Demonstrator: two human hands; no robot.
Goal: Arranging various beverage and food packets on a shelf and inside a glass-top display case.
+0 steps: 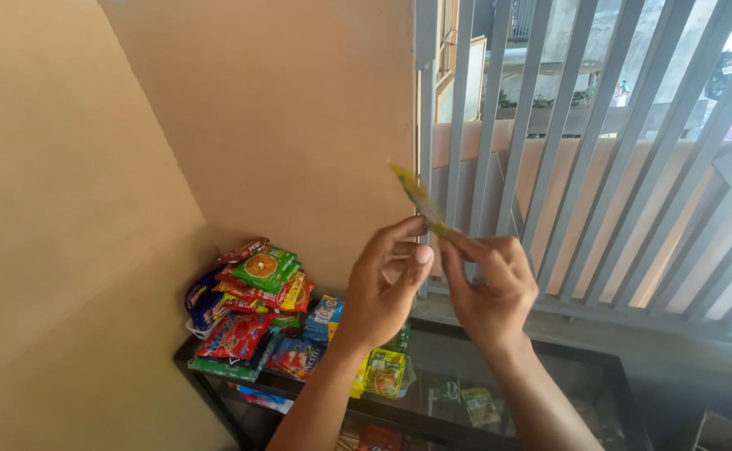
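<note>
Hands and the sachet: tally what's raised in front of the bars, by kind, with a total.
Hands: 2, the left hand and the right hand
Yellow sachet, pinched by both hands: 1
Total: 3

Two bare, sleeveless forearms (324,392)

packets (249,309) piled on cabinet (550,355) top, left end, in wall corner | hands (441,284) above cabinet, holding sachet (416,199) | grille (600,150) behind, right

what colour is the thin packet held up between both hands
Mostly yellow with some green, seen edge-on; the thin packet shows in the head view.
</note>
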